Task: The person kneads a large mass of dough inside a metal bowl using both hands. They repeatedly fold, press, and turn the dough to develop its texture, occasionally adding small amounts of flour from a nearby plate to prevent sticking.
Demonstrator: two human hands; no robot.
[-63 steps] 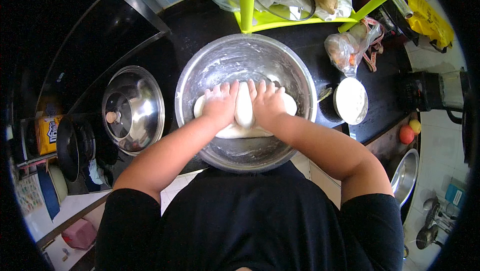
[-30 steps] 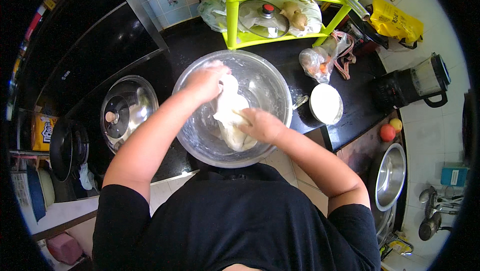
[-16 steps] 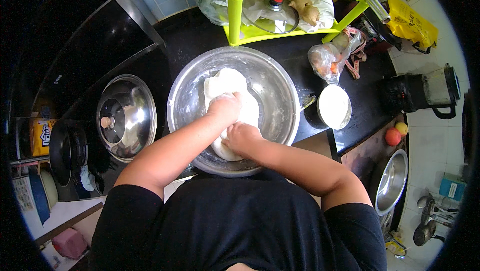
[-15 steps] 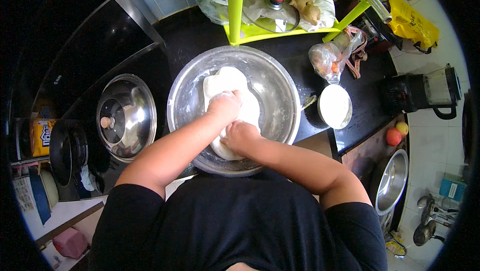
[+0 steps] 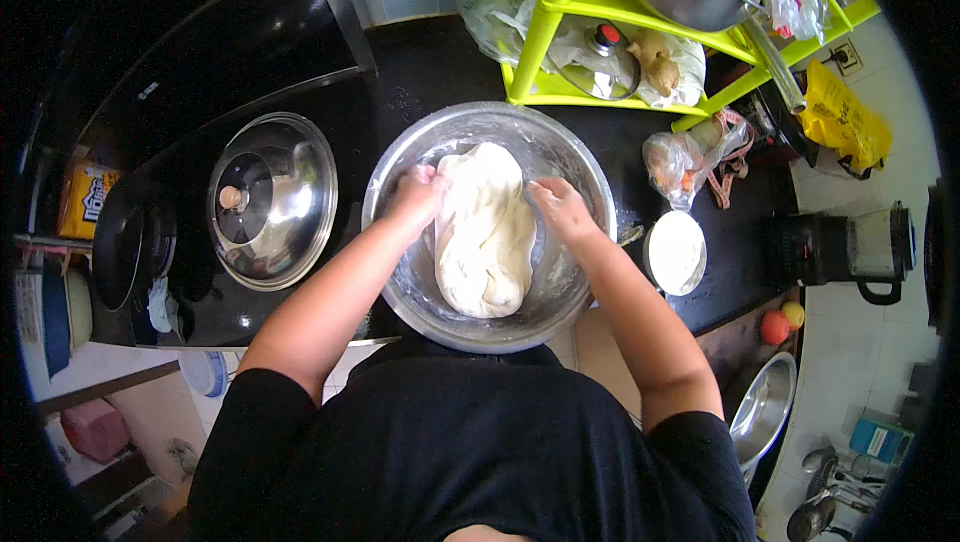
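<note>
A large steel mixing bowl (image 5: 400, 158) stands on the black counter in front of me. Inside it lies a long pale lump of dough (image 5: 484, 232), stretched from the far wall toward the near rim. My left hand (image 5: 418, 194) grips the dough's far left edge. My right hand (image 5: 560, 210) holds its far right edge. Both hands are inside the bowl, on either side of the dough, with flour on the fingers.
A steel pot lid (image 5: 272, 200) lies on the stove left of the bowl. A small white bowl (image 5: 676, 252) sits to the right, with a plastic bag of vegetables (image 5: 678, 164) behind it. A green rack (image 5: 545, 32) stands at the back; a blender (image 5: 850, 247) at far right.
Both hands left the middle of the dough and moved apart to its far sides. The dough now lies longer and flatter in the bowl. The camera view shifted.
</note>
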